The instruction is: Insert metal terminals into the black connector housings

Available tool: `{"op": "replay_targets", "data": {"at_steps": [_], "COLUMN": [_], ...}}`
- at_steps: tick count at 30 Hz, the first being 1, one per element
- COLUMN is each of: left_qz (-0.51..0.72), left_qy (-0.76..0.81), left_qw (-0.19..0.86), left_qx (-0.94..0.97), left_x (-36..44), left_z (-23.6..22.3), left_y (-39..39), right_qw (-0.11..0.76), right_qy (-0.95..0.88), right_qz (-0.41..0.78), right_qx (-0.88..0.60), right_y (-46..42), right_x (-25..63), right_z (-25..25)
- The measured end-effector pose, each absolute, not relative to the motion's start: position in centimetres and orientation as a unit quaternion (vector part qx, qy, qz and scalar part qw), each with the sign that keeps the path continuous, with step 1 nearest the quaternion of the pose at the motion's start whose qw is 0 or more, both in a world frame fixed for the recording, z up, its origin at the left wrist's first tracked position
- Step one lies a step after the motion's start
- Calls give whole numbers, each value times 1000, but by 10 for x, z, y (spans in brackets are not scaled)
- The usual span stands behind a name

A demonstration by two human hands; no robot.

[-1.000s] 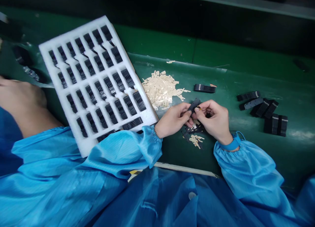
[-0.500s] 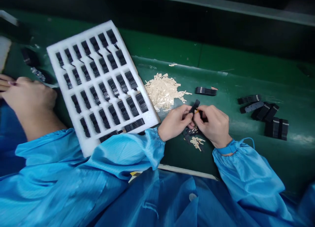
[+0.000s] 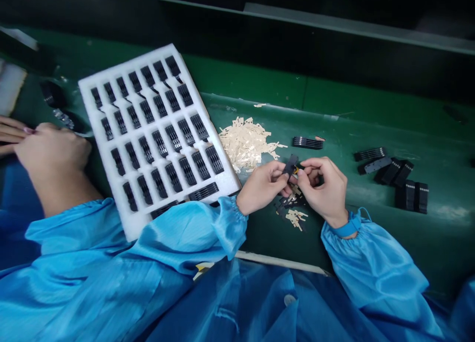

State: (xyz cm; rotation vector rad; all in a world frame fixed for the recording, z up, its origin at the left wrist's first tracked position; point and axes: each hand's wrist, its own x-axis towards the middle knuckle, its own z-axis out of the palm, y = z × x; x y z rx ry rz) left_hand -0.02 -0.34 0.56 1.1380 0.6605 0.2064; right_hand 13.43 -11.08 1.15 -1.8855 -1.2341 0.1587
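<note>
Green desk (image 3: pixel 374 243) under everything, and at the far left, beyond the white foam tray (image 3: pixel 126 69), a co-worker's hand (image 3: pixel 52 146) has pushed further into view since a second ago, now just beside the tray's left edge, with more fingers (image 3: pixel 11 134) past it. The tray holds its place, rows of black plastic strips (image 3: pixel 174 156) sitting in its slots. Just right of the tray, a loose heap of beige tabs (image 3: pixel 245 144). Next, the person's left hand (image 3: pixel 261 187), its grip closed, thumb and fingers pinching a single black strip (image 3: pixel 291 165) near the tray's right corner. That strip has turned since the last look, showing more of its flat face. The right hand (image 3: pixel 322 186) comes in close, its grip almost shut, fingertips at a tiny yellow bit (image 3: pixel 296 170) on the strip's edge. Beneath them, loose black pieces (image 3: pixel 291 201) and a small pile of beige scraps (image 3: pixel 296 218). Further right of the tray, a neat black bundle (image 3: pixel 308 142), then a stacked cluster of black strips (image 3: pixel 393 176).
</note>
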Motion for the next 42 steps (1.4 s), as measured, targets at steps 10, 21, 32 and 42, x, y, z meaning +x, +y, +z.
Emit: {"op": "replay_targets", "data": {"at_steps": [10, 21, 32, 42], "left_qz": [106, 115, 122, 134], "left_qy": [288, 288, 315, 352], "left_qw": [733, 679, 680, 755], "left_qx": [607, 665, 650, 537], "left_x": [-5, -9, -8, -1], "left_z": [0, -2, -1, 10], "left_y": [-10, -12, -17, -32], "right_qw": [423, 429, 436, 467], "right_qy": [-477, -459, -440, -394], "right_qz": [65, 57, 80, 79], "right_qx": [-767, -776, -781, -788], "right_y": [-111, -110, -109, -109], "right_x": [129, 129, 126, 117], "right_z": [11, 10, 10, 4]}}
